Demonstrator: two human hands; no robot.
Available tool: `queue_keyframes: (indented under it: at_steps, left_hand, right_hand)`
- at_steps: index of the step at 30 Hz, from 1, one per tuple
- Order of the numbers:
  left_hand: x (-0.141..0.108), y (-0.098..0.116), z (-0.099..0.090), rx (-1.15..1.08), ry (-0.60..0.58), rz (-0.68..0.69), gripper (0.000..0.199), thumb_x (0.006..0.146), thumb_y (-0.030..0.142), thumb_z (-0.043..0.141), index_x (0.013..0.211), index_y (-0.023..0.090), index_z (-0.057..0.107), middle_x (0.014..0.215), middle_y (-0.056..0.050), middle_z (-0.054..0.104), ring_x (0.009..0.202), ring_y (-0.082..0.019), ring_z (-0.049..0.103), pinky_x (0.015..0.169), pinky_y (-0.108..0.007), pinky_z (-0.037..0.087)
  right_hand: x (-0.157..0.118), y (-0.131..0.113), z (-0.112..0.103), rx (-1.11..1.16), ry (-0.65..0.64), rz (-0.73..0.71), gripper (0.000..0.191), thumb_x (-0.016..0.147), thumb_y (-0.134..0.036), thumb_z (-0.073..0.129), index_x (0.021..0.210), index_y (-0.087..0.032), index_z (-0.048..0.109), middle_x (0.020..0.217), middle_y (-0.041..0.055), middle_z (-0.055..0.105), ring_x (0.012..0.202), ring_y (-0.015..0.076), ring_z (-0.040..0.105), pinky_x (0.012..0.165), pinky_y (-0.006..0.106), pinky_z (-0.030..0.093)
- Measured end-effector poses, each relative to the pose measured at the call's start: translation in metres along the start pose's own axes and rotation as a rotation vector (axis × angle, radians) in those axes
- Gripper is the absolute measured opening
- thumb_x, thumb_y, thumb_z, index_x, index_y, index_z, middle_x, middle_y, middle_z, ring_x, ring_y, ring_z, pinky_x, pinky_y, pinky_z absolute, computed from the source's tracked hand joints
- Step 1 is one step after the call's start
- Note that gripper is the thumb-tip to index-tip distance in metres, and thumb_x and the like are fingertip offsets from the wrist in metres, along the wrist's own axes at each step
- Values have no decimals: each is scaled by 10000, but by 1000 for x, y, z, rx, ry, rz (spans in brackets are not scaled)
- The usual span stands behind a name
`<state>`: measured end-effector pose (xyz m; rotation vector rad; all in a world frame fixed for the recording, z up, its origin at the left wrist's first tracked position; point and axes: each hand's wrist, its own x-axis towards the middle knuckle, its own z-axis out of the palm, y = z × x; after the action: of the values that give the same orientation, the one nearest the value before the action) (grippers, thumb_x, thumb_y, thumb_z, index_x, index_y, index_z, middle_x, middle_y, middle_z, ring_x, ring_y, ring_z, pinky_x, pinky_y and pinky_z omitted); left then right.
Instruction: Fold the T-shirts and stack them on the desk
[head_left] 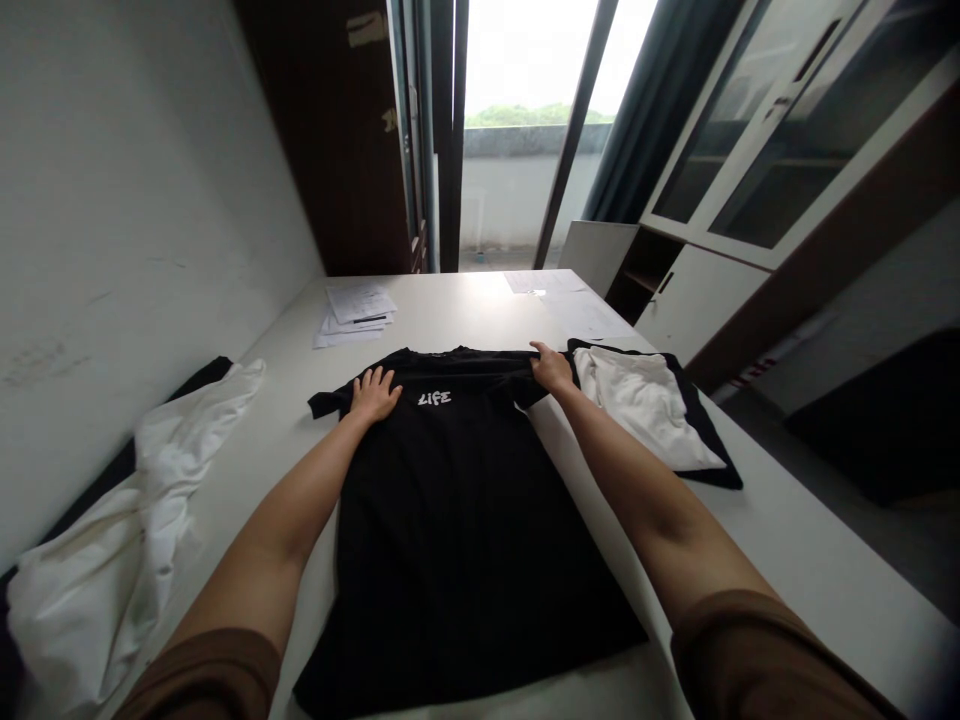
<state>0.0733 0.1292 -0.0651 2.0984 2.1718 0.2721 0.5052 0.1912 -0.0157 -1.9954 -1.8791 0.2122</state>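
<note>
Two bare hands work at a black T-shirt (465,530), which lies spread across the center of the frame on a white table (450,310), its collar toward the top and its hem near the bottom edge. In the head view, the left hand (376,396) rests flat with fingers spread on the shirt's shoulder, left of center, beside some white lettering (434,398) (upside down from where I stand). The right hand (553,369), right of center, touches the other sleeve, its index finger stretched out; whether its remaining fingers pinch the cloth, I can't tell. At the right of the frame, a white folded garment (637,400) sits on a black cloth (716,476). Rumpled white cloth (161,480) fills the lower left, with loose papers (356,308) lying left of center, farther up the tabletop.
</note>
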Motion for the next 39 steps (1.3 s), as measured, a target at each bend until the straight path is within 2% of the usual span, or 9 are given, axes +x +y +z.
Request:
queue_keyframes:
  at_steps: [6, 12, 16, 20, 26, 29, 32, 35, 39]
  left_hand:
    - [2, -3, 1, 12, -7, 6, 682, 1000, 599, 316, 1584, 251, 377, 1697, -109, 231, 1570, -329, 152, 1241, -576, 114]
    - [5, 2, -1, -14, 4, -70, 665, 997, 580, 348, 1569, 246, 400, 1693, -118, 240, 1571, -321, 156, 1247, -560, 114]
    - [-3, 5, -6, -16, 104, -45, 586, 1009, 504, 371, 1489, 198, 509, 1637, -142, 361, 1532, -318, 268, 1247, -520, 175]
    - [-19, 10, -10, -30, 194, 43, 455, 1009, 413, 402, 1327, 186, 637, 1526, -134, 509, 1433, -291, 425, 1230, -437, 270]
    - [-59, 65, -9, -87, 238, 233, 456, 972, 373, 499, 1387, 202, 581, 1514, -132, 509, 1428, -299, 425, 1225, -473, 299]
    - [-88, 105, -7, -137, 198, 433, 485, 957, 387, 526, 1422, 253, 555, 1529, -113, 493, 1444, -288, 414, 1233, -491, 295]
    - [-106, 123, -10, -136, 157, 566, 534, 943, 431, 553, 1462, 308, 523, 1580, -89, 436, 1490, -294, 353, 1250, -524, 252]
    - [-96, 105, -17, -89, 175, 430, 533, 954, 445, 537, 1467, 305, 519, 1588, -90, 430, 1489, -304, 349, 1243, -534, 251]
    - [-60, 36, -32, 12, 242, 106, 450, 966, 405, 509, 1370, 227, 599, 1532, -132, 493, 1448, -326, 388, 1211, -522, 290]
  right_hand:
    - [6, 2, 0, 27, 46, -57, 440, 968, -223, 496, 1384, -253, 635, 1263, 119, 677, 1115, 263, 635, 1006, 369, 446]
    - [11, 14, -11, 202, 138, -57, 426, 878, -155, 467, 1225, -167, 713, 1063, 108, 724, 977, 225, 648, 936, 322, 478]
    - [-9, 27, -12, 330, 9, 14, 301, 861, -205, 499, 1016, -149, 751, 913, 80, 743, 826, 201, 661, 797, 298, 509]
    - [-35, 32, -5, 332, -196, 38, 269, 919, -310, 550, 1056, -161, 727, 874, 72, 739, 772, 190, 674, 770, 296, 508]
    - [-35, 9, 5, -80, -100, 90, 662, 896, -612, 625, 1408, -198, 561, 1375, 215, 554, 1293, 387, 502, 1010, 493, 437]
    - [-31, -7, 13, -177, -121, 77, 540, 947, -499, 590, 1398, -204, 557, 1397, 222, 515, 1319, 395, 454, 1034, 533, 403]
    - [-38, -13, 22, -230, -88, -1, 384, 1003, -268, 454, 1362, -185, 565, 1335, 227, 542, 1258, 349, 493, 1036, 499, 389]
    - [-46, -8, 25, -238, -55, -38, 412, 1002, -192, 387, 1386, -172, 534, 1319, 233, 548, 1229, 329, 502, 1026, 466, 388]
    - [-45, 4, 15, -229, -67, 38, 458, 990, -143, 338, 1408, -162, 525, 1340, 237, 549, 1251, 336, 490, 1008, 466, 407]
